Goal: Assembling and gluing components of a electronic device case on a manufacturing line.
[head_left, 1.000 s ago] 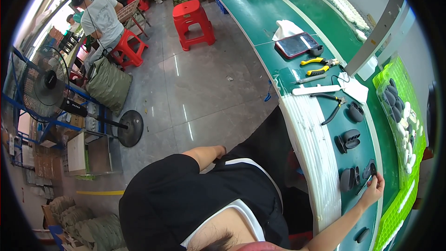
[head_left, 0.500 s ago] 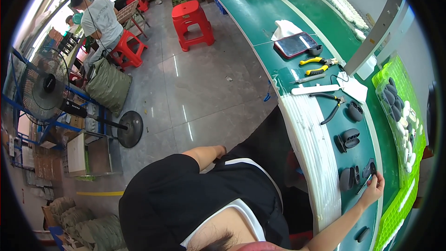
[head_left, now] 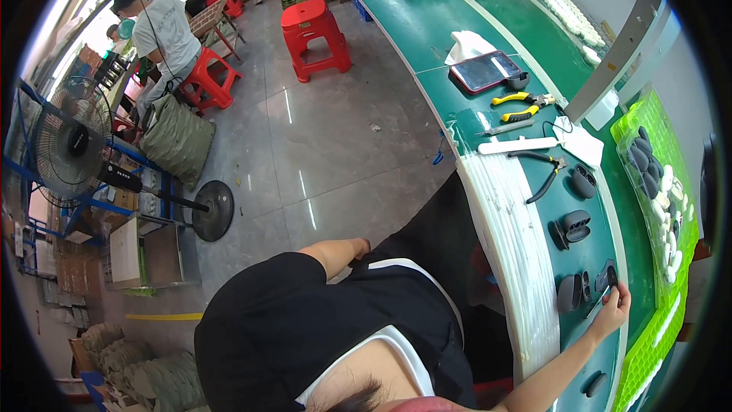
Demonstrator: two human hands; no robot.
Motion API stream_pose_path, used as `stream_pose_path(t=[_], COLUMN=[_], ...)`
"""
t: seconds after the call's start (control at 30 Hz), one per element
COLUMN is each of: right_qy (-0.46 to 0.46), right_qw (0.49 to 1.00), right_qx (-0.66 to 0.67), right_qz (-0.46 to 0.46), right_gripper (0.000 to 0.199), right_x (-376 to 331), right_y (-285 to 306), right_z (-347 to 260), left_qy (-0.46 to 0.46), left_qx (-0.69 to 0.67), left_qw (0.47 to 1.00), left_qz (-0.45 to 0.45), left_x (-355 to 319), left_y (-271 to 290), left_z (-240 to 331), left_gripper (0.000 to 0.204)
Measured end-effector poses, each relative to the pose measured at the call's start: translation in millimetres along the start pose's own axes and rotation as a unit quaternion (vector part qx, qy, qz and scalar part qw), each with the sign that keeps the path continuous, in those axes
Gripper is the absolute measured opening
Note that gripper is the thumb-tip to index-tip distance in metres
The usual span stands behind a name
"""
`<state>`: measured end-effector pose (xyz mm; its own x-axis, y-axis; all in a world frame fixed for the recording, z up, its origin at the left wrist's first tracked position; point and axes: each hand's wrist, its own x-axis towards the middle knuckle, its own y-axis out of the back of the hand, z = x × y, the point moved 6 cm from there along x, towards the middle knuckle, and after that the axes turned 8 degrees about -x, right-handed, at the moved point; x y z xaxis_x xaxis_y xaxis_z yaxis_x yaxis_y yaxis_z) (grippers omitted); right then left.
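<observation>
My right hand (head_left: pixel 612 311) is at the near end of the green bench, its fingers pinched on a slim silver tool (head_left: pixel 597 305) whose exact kind is unclear. Its fingertips touch a small flat black piece (head_left: pixel 608 275). Just left of them sits a dark earbud-style case (head_left: pixel 570 293), opened up. Farther along are another opened case (head_left: pixel 573 229) and a rounded dark case (head_left: pixel 583 181). A dark oval piece (head_left: pixel 596 385) lies nearer, beside my forearm. My left hand (head_left: pixel 360 248) rests by my lap, its fingers mostly hidden.
Black-handled pliers (head_left: pixel 545 175), a white-handled tool (head_left: pixel 518 146), yellow pliers (head_left: pixel 524 106) and a phone (head_left: pixel 486 74) lie farther up the bench. White plastic strips (head_left: pixel 509 259) cover its left edge. A tray of pebble-shaped pieces (head_left: pixel 662 191) stands right. A red stool (head_left: pixel 313 34) and fan (head_left: pixel 76 140) stand left.
</observation>
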<state>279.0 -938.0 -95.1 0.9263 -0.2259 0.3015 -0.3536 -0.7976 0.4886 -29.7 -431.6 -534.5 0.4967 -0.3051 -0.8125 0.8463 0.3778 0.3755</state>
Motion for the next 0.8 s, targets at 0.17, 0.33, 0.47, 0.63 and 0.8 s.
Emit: stream_pose_path(t=[0.17, 0.33, 0.47, 0.63, 0.8], right_qy=[0.006, -0.004, -0.001, 0.005, 0.006], right_qw=[1.0, 1.0, 1.0, 1.0, 1.0], right_qx=[-0.004, 0.0, 0.005, -0.009, 0.002], right_qz=[0.003, 0.005, 0.008, 0.019, 0.013], right_gripper=[0.014, 0.014, 0.014, 0.014, 0.014], right_x=[-1.8, -0.2, -2.6, -3.9, -0.5], right_y=[1.0, 0.3, -0.5, 7.1, 2.7], right_z=[-3.7, 3.2, -3.7, -4.1, -5.2], left_qy=[0.002, 0.026, 0.025, 0.028, 0.059], left_qx=[0.022, 0.042, 0.051, 0.017, -0.065], left_qw=[1.0, 0.998, 0.998, 0.999, 0.996], left_qz=[-0.013, -0.043, -0.039, -0.031, -0.003], left_x=[0.7, 0.0, 4.5, 14.2, 39.5], left_y=[0.3, 2.8, 1.3, 2.5, -21.4], left_z=[3.3, 3.2, 0.0, -2.7, -37.8], left_gripper=[0.035, 0.038, 0.037, 0.036, 0.035])
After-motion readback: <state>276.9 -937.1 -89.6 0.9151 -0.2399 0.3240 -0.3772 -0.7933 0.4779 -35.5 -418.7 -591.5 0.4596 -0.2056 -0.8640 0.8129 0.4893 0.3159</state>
